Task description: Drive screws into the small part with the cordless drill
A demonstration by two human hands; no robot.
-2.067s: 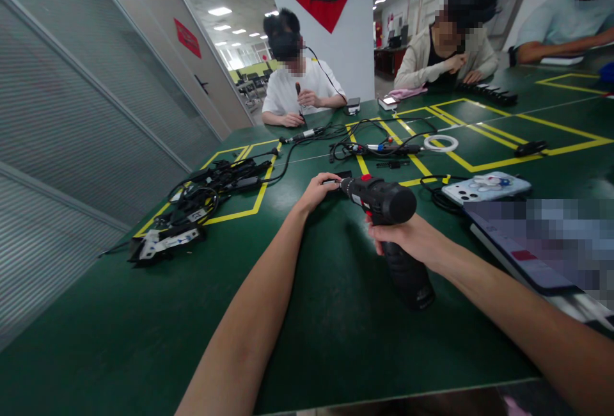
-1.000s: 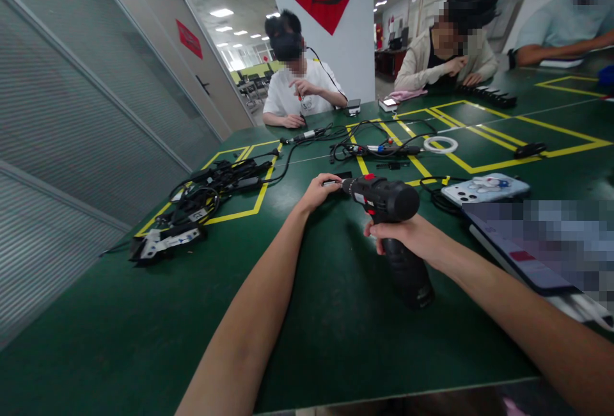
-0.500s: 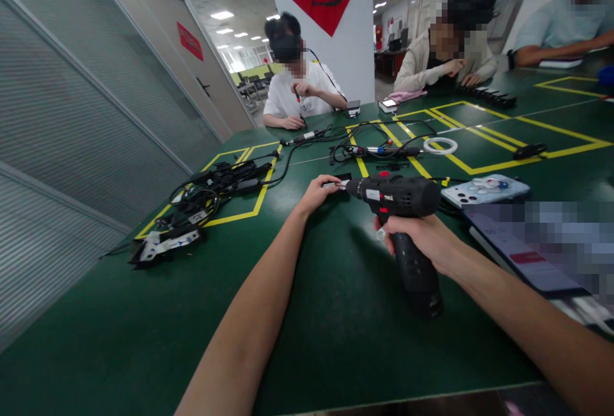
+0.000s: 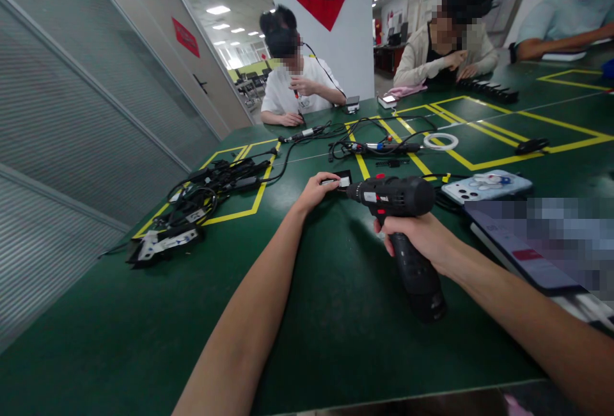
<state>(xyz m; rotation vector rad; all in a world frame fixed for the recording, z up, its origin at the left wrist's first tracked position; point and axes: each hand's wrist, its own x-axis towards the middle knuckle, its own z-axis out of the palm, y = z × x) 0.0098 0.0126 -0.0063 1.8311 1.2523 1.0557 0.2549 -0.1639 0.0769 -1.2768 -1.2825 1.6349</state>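
My right hand (image 4: 415, 233) is wrapped round the grip of a black cordless drill (image 4: 396, 197) with red buttons, which points left. Its chuck is close to a small flat black part with a white label (image 4: 344, 181) on the green table (image 4: 330, 313). From the left, my left hand (image 4: 316, 191) holds that part with closed fingers, which cover its left portion. The tip of the drill's bit is too small to make out against the part.
A tangle of black cables (image 4: 220, 179) lies to the left, with a black-and-white bracket (image 4: 165, 243) before it. A white ring (image 4: 440, 141), a phone (image 4: 487, 185) and a tablet (image 4: 522, 243) lie to the right. Several people sit across the table.
The drill's front has shifted slightly down and right, off the white label, which now shows more. My left hand stays on the black part.
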